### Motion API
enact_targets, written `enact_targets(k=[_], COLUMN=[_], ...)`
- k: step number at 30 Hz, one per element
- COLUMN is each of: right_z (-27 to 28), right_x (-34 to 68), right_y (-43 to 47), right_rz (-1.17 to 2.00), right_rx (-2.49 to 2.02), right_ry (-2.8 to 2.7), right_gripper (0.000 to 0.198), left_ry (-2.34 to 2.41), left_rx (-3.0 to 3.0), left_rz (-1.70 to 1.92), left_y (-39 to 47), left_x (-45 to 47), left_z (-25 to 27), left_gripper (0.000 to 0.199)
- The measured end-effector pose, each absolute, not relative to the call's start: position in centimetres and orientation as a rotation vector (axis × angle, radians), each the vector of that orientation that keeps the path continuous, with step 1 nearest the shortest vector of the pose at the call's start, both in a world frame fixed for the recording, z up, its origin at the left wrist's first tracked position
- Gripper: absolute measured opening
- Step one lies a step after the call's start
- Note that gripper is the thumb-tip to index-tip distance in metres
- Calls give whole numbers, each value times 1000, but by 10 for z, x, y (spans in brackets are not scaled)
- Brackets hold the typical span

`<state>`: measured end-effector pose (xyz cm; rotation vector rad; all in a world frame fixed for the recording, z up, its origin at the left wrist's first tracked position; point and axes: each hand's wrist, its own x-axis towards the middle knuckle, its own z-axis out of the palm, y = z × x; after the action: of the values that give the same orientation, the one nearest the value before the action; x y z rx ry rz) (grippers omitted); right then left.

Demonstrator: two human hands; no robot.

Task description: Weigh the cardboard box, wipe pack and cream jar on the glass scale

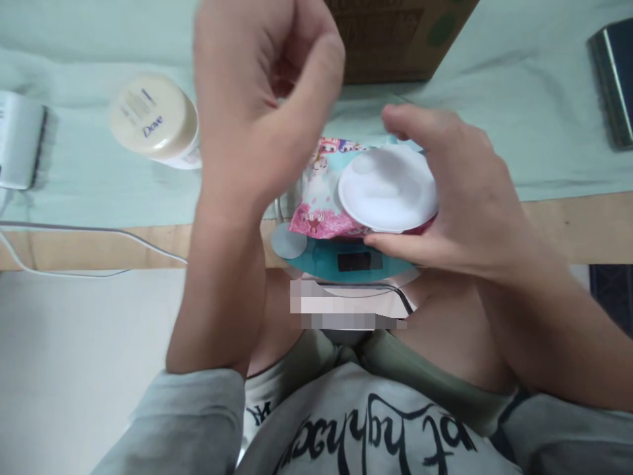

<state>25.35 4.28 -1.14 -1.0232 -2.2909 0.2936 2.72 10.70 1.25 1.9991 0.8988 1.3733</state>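
Observation:
A small pack of wet wipes (319, 191) with a white oval lid (388, 188) is at the middle, pink along its near edge and printed with cartoon figures. My right hand (465, 191) is closed round the pack's right end, its thumb at the near edge and a finger by the far edge. Under the pack shows a teal kitchen scale (321, 260) with a dark display. My left hand (270, 72) is raised above and left of the pack, fingers curled in. Its fingertips are hidden, so I cannot make out what they hold, if anything.
A Dove bottle (153, 122) stands on the pale green cloth (534, 132) to the left. A white box-shaped device (20, 138) with a cable (93, 231) lies further left. A cardboard box (390, 39) is behind, and a dark case (616, 82) sits far right.

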Motion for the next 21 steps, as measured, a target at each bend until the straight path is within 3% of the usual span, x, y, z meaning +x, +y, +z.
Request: enact_targets(k=[6,21], right_z=[-38,-47], right_x=[262,256], right_y=[54,58], right_rz=[565,627], right_rx=[-968,-972], right_ry=[-1982,-1908], right_gripper=[50,48], left_ry=[1081,1269], left_rx=[1896,1673], left_rz=[1249,1018], left_y=[96,103], left_x=[49,59], left_z=[-18,-19], left_gripper=[19,25])
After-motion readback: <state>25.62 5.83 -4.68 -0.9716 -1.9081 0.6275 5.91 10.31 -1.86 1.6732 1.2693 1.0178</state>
